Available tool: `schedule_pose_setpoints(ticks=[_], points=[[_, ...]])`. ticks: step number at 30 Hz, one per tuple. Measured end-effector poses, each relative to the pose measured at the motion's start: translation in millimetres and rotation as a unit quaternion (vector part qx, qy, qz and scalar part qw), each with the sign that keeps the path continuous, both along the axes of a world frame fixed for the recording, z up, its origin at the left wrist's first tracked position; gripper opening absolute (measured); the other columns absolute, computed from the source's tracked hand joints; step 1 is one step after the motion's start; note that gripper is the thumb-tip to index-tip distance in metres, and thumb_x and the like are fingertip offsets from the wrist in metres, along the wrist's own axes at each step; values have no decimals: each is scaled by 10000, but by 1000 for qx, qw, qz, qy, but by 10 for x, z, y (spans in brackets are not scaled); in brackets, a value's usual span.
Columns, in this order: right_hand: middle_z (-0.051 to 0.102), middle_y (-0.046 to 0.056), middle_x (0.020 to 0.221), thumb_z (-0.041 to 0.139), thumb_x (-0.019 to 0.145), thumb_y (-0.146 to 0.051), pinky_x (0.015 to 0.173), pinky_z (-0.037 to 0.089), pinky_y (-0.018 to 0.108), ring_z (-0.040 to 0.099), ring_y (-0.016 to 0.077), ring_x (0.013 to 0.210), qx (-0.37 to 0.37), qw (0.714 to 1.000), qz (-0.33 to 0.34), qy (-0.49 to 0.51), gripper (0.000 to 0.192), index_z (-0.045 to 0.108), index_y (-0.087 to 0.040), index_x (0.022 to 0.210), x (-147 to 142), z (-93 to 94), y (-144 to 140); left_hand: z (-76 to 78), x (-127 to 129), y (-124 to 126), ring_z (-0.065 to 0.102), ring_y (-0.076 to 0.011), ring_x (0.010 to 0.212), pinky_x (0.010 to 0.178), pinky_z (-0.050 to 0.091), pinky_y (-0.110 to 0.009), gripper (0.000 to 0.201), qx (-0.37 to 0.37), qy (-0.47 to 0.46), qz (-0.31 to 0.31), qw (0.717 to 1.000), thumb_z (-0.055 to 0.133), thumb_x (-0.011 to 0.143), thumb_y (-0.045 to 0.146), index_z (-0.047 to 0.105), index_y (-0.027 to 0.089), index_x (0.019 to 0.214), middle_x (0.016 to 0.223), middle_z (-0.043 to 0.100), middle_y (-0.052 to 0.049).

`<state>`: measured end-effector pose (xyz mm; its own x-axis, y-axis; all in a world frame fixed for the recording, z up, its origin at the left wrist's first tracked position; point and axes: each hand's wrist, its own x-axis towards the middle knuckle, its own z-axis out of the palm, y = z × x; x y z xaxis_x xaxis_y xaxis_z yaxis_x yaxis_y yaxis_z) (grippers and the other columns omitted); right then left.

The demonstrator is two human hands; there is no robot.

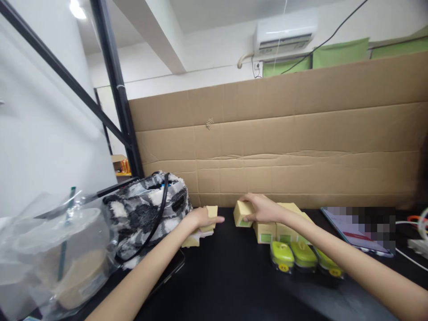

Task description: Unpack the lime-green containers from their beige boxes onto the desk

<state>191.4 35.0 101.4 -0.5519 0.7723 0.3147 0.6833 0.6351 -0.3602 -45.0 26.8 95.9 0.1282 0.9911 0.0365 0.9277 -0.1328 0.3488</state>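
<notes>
My right hand point(262, 208) grips a small tan carton point(244, 215) with a green label, thumb at its front and fingers over the top. Just right of it stand more such cartons point(265, 232), partly behind my wrist and forearm. In front of them are three lime-green lidded containers point(281, 252) with round yellow stickers; my right forearm partly covers the rightmost. My left hand point(199, 218) lies over several pale yellow flat pieces point(191, 242) beside the bag, one finger stretched out to the right. Its other fingers are mostly hidden.
At left a grey, black and white shaggy bag point(147, 209) sits by a clear plastic bag point(76, 258) with a drink cup. A dark phone-like object point(172, 269) lies under my left forearm. At right are a tablet-like device point(359, 232) and white cables. Cardboard point(284, 138) walls the back.
</notes>
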Motion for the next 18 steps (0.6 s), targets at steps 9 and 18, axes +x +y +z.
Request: schedule_pose_setpoints(ticks=[9, 18], points=[[538, 95, 1267, 689, 737, -435, 923, 494, 387, 607, 216, 1030, -131, 970, 8, 202, 572, 462, -217, 1214, 465, -106, -1073, 113, 36, -205, 416, -325, 1184, 1001, 287, -524, 422, 98, 20, 31, 995, 530, 842, 475, 549, 135, 1092, 1178, 524, -142], [532, 78, 1261, 757, 688, -378, 945, 469, 402, 589, 246, 1066, -240, 923, 28, 300, 589, 476, -252, 1190, 448, -531, -1357, -51, 685, -1148, 492, -229, 1198, 1000, 382, -295, 821, -10, -202, -296, 933, 676, 712, 541, 317, 248, 1390, 1343, 499, -65]])
